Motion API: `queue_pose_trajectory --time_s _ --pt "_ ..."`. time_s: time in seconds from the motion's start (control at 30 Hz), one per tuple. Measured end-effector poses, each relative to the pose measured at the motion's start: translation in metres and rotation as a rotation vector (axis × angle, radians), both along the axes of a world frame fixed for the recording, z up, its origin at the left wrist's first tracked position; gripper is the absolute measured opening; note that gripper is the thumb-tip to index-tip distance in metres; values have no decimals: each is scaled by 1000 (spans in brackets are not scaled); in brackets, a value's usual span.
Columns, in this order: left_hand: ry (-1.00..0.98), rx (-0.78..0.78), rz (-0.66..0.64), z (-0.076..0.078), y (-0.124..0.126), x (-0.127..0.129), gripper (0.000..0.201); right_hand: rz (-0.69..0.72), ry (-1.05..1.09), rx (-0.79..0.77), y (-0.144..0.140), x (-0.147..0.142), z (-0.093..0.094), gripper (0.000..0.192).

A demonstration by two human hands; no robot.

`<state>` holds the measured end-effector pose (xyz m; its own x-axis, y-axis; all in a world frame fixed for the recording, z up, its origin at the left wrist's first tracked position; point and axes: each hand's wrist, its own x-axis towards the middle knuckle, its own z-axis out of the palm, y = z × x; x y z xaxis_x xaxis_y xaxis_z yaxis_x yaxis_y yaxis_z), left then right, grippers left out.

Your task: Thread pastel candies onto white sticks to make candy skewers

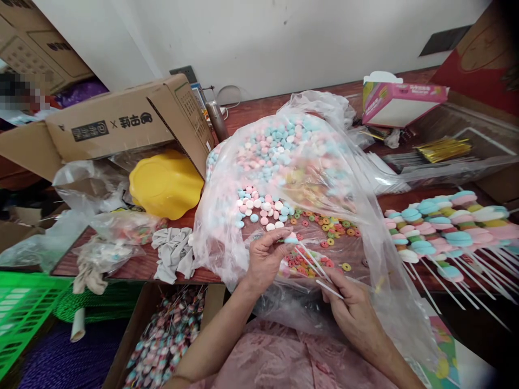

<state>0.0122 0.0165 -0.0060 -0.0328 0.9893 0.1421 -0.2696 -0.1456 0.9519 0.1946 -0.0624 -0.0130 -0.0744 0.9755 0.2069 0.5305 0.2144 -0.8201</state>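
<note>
My left hand [263, 259] is closed, thumb and fingers pinching a small pastel candy [290, 238] in pink, white and blue. My right hand [352, 302] grips white sticks [313, 261]. Their far ends reach toward the candy in the left fingers; whether one has entered it I cannot tell. Beneath and beyond both hands, round pastel candies [265, 206] lie heaped in a large clear plastic bag [219, 216]. Coloured ring-shaped pieces [302, 263] are scattered close to my fingers, on and around the bag's opening.
On the right lie rows of sticks threaded with pastel candies [440, 221]. Behind them is a clear tray with gold twist ties [444, 150]. A yellow wavy-edged bowl [166, 183], a cardboard box [117, 127] and grey cloth [173, 251] occupy the left. A green basket [24, 308] stands lower left.
</note>
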Motion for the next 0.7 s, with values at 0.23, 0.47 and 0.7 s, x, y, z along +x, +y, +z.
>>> queue_pose_trajectory --time_s 0.23,0.47,0.7 --pt "184 301 113 -7 1 5 21 12 186 -43 -6 -12 -6 22" --pt "394 525 136 2 -2 8 27 -64 397 -53 -6 -27 -14 20" --pt "477 507 93 1 -4 15 22 -119 434 -27 -3 -23 -17 22"
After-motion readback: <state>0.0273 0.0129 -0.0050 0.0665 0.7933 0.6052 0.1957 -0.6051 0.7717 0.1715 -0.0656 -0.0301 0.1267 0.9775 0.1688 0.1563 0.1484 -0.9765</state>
